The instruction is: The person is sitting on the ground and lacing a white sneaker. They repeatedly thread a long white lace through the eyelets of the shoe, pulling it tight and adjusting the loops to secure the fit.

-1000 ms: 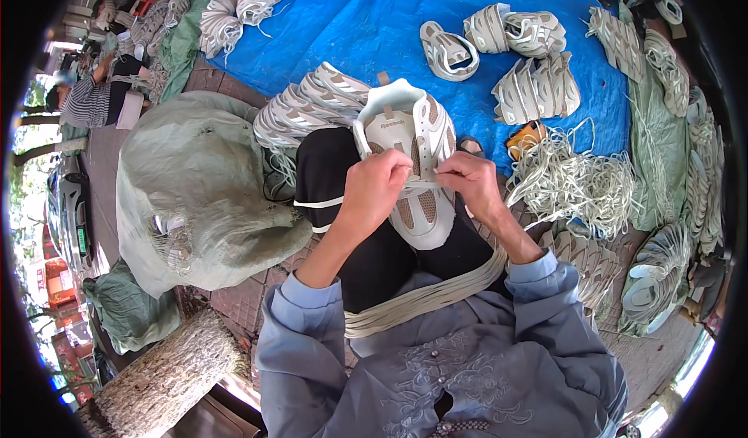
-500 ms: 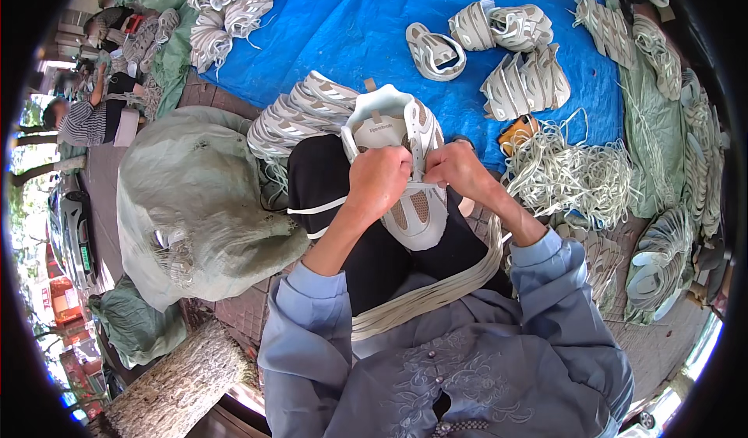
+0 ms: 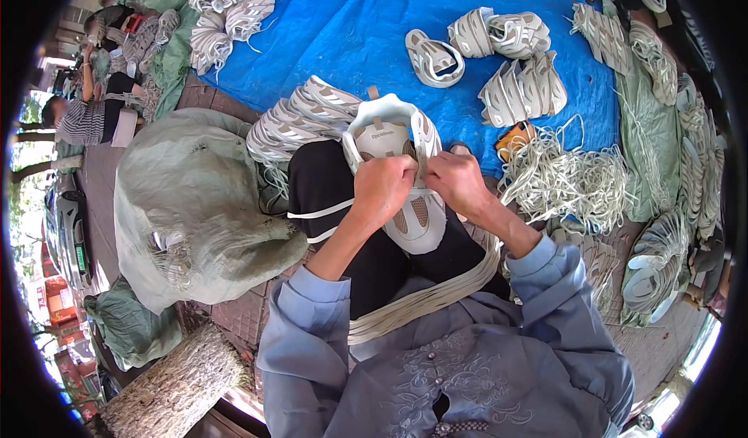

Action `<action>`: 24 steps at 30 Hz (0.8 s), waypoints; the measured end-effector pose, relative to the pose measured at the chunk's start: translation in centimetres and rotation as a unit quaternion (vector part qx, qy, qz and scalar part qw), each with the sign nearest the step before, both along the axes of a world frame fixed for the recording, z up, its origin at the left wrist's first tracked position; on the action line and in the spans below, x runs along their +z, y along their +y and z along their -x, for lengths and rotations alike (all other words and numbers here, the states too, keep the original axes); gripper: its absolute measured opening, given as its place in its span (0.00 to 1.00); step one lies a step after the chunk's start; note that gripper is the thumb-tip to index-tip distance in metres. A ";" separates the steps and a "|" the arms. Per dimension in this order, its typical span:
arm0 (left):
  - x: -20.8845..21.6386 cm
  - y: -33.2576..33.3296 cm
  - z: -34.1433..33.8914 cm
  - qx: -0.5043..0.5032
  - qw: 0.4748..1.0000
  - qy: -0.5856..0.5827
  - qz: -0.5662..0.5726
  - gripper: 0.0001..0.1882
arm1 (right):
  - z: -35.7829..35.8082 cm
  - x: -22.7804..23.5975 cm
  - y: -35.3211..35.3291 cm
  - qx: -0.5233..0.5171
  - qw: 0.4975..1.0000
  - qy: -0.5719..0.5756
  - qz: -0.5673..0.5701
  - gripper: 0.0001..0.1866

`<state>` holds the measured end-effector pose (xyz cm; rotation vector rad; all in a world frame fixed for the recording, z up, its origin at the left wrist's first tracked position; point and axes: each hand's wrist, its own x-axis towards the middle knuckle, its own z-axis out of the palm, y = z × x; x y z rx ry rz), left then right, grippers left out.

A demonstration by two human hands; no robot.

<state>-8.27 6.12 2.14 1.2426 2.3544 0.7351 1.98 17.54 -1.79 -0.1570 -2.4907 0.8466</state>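
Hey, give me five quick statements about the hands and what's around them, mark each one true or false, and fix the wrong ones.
1. The left hand and right hand are both at the same shoe upper. True.
2. The shoe upper lies on the blue tarp. False: it is over the person's black trousers.
3. A tangled heap of pale laces lies to the right of the right hand. True.
4. The bundle of strands across the lap is bright red. False: it is cream.
5. A big pale sack is to the left of the left hand. True.
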 end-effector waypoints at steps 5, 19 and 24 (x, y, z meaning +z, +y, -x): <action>0.2 0.1 0.1 -0.002 1.000 -0.009 -0.001 0.07 | -0.7 -1.5 -1.0 -0.023 0.994 0.048 0.090 0.04; 0.7 1.0 0.8 -0.108 0.984 0.096 0.100 0.04 | 0.1 -0.4 1.3 0.025 0.989 -0.063 0.134 0.16; -0.1 1.4 0.4 -0.152 0.968 0.175 0.100 0.03 | 0.7 0.5 2.2 0.077 0.990 -0.052 0.111 0.22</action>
